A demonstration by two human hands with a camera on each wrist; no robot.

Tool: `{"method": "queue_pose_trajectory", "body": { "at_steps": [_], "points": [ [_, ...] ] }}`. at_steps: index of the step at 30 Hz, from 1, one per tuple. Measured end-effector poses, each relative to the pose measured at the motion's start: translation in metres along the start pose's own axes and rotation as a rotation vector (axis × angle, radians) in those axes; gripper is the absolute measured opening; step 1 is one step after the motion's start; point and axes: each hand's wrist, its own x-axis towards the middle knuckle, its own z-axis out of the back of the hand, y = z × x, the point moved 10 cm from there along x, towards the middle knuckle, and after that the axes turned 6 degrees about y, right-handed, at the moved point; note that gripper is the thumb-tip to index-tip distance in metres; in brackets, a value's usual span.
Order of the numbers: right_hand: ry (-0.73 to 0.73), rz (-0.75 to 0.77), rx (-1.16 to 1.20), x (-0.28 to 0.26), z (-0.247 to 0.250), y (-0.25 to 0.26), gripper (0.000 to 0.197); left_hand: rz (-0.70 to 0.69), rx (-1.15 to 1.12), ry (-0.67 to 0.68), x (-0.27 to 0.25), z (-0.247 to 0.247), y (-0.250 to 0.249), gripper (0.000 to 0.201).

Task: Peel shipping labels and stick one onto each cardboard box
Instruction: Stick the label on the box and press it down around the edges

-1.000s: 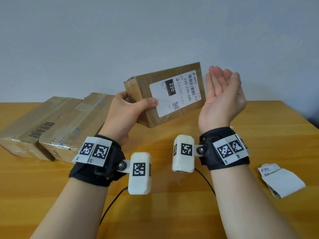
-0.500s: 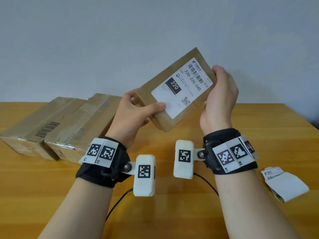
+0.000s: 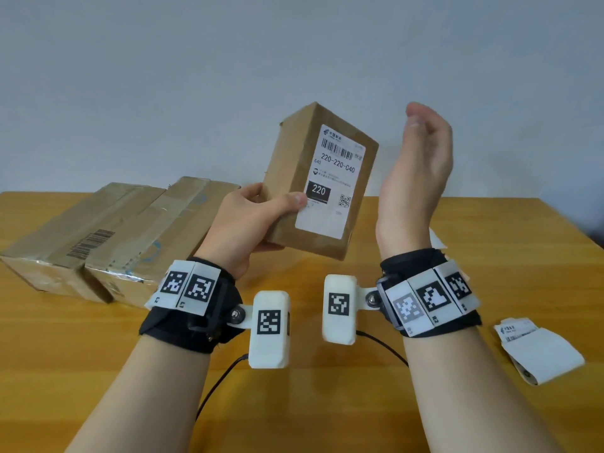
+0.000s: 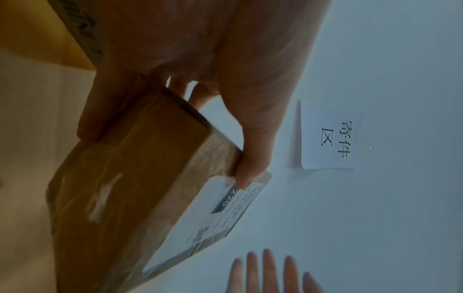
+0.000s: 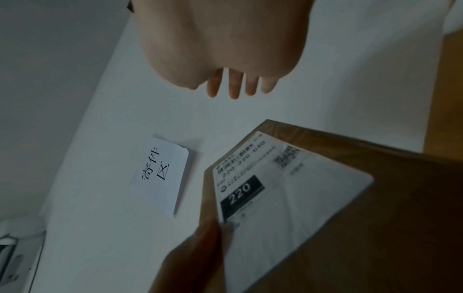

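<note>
My left hand (image 3: 255, 220) grips a small cardboard box (image 3: 294, 165) by its lower left corner and holds it upright above the table. The thumb lies on the box's front, at the edge of the white shipping label (image 3: 336, 181) stuck there, printed "220". From the left wrist the same box (image 4: 130, 178) shows edge-on with the label (image 4: 213, 218) on its face. My right hand (image 3: 421, 168) stands open just right of the box, fingers straight and apart from it. In the right wrist view those straight fingers (image 5: 235, 85) point away over the labelled box (image 5: 350, 228).
Two larger cardboard boxes (image 3: 108, 237) lie side by side at the table's back left. A curled strip of label backing paper (image 3: 539, 351) lies on the wooden table (image 3: 490, 256) at the right. A white paper sign (image 5: 162, 174) hangs on the wall behind.
The box has turned from slanted to upright in my left hand. My right hand, which gripped its right end half a second ago, has let go and stands open beside it.
</note>
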Motion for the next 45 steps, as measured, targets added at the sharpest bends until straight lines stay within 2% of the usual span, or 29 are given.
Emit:
{"method": "queue_pose_trajectory", "body": {
  "at_steps": [2, 4, 5, 8, 10, 15, 18, 24, 30, 40, 43, 45],
  "points": [
    [0.032, 0.028, 0.169, -0.003, -0.005, 0.007, 0.017, 0.006, 0.019, 0.007, -0.001, 0.0, 0.0, 0.084],
    [0.095, -0.045, 0.334, -0.008, -0.014, 0.006, 0.03, 0.015, 0.028, 0.043, -0.001, -0.006, 0.0, 0.07],
    [0.115, -0.093, 0.389, -0.01, -0.018, 0.002, 0.037, 0.021, 0.038, 0.062, -0.001, -0.009, 0.0, 0.069],
    [0.183, -0.202, 0.552, -0.015, -0.031, -0.006, 0.048, 0.028, 0.092, 0.096, -0.002, -0.017, 0.0, 0.091],
    [0.245, -0.238, 0.648, -0.018, -0.04, -0.009, 0.05, 0.021, 0.109, 0.113, -0.003, -0.02, 0.0, 0.09],
    [0.454, -0.272, 0.706, -0.03, -0.061, -0.01, 0.057, 0.009, 0.086, 0.098, -0.007, -0.022, -0.004, 0.047],
    [0.527, -0.272, 0.682, -0.034, -0.067, -0.011, 0.057, 0.016, 0.078, 0.11, -0.008, -0.02, -0.004, 0.037],
    [0.467, -0.176, 0.625, -0.027, -0.058, -0.013, 0.044, -0.011, 0.081, 0.111, -0.005, -0.018, -0.002, 0.033],
    [0.342, -0.122, 0.543, -0.018, -0.043, -0.013, 0.034, -0.053, 0.11, 0.136, -0.003, -0.017, -0.005, 0.059],
    [0.107, -0.007, 0.475, 0.001, -0.003, -0.002, 0.031, -0.071, 0.142, 0.211, -0.006, -0.023, -0.007, 0.071],
    [0.088, 0.058, 0.342, 0.005, 0.001, -0.002, 0.03, -0.053, 0.146, 0.19, -0.007, -0.025, -0.007, 0.069],
    [0.1, 0.102, 0.133, 0.005, 0.0, 0.0, 0.03, -0.051, 0.157, 0.155, -0.006, -0.022, -0.006, 0.054]
  ]
}}
